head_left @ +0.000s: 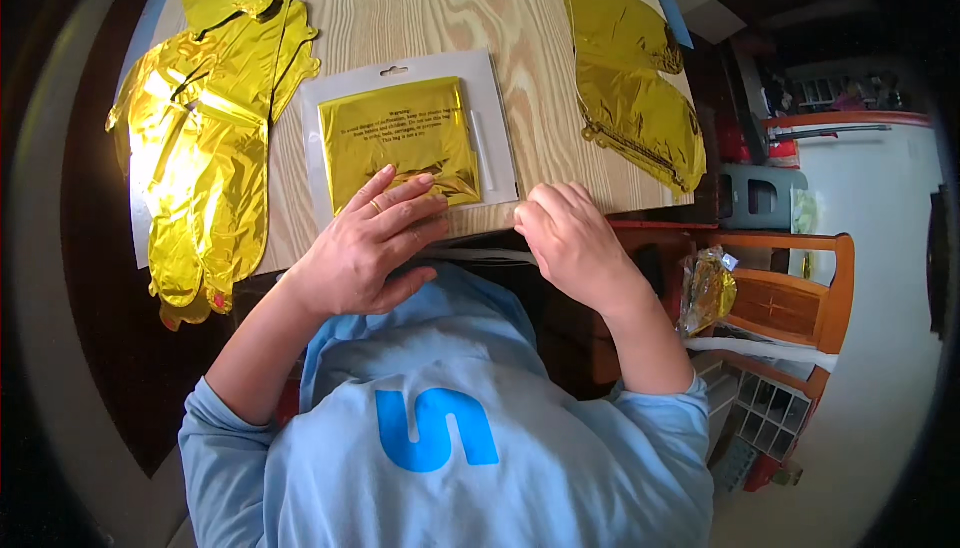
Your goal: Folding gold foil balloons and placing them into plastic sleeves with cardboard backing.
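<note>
A flat clear plastic package with a hanging slot lies on the table near its front edge. Inside it is a folded gold foil sheet, beside what looks like a thin white straw. My left hand rests over the package's lower edge, fingers stretched out and pressing on the foil side. Just off the package's lower right corner, my right hand is closed, fingertips curled together at the table's edge. Whatever those fingers may pinch is hidden.
Flat gold foil balloons cover the table's left side and hang over its front edge. More gold foil lies along the right side. A wooden chair at right bears a clear bag with gold foil. Beyond it stands a grey plastic stool.
</note>
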{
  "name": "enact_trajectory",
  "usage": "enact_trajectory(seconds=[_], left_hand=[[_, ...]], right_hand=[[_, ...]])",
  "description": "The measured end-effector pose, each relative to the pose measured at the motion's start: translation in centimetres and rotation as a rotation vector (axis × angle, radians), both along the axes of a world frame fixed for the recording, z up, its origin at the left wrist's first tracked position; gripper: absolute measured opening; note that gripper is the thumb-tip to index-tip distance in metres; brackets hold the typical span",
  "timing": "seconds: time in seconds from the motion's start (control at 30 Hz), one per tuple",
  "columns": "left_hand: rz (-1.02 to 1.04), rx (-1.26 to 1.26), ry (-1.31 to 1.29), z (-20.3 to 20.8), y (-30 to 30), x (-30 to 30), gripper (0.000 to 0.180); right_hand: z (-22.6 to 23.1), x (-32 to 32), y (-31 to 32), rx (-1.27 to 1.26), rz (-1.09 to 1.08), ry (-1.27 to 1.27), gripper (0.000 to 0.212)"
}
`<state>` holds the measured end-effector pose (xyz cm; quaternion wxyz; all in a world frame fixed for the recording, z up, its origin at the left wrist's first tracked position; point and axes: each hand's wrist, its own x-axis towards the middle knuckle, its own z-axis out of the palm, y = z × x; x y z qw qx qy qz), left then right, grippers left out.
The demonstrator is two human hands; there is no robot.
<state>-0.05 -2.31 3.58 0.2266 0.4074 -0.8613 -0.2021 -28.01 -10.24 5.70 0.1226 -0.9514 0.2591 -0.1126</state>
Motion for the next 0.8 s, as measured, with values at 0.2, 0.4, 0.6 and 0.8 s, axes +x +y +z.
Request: enact_trajectory(seconds=[0.2, 0.4, 0.6, 0.8], left_hand=[[-0.017, -0.02, 0.021, 0.1, -0.2, 0.1, 0.048], [-0.009, -0.047, 0.0, 0.5, -0.1, -0.1, 0.047], [-0.003, -0.087, -0.093, 2.8, -0.5, -2.3, 0.057], [-0.037, -0.091, -0.131, 1.8, -2.3, -4.0, 0.058]], right_hand=[[1.2, -0.1, 2.1, 0.108, 0.029, -0.086, 0.014], [0.2, -0.3, 2.8, -0.102, 0.016, 0.023, 0.008], [-0.9, -0.5, 2.5, -0.133, -0.049, 0.027, 0.012], [-1.1, -0.2, 2.5, -0.176, -0.056, -0.026, 0.004]])
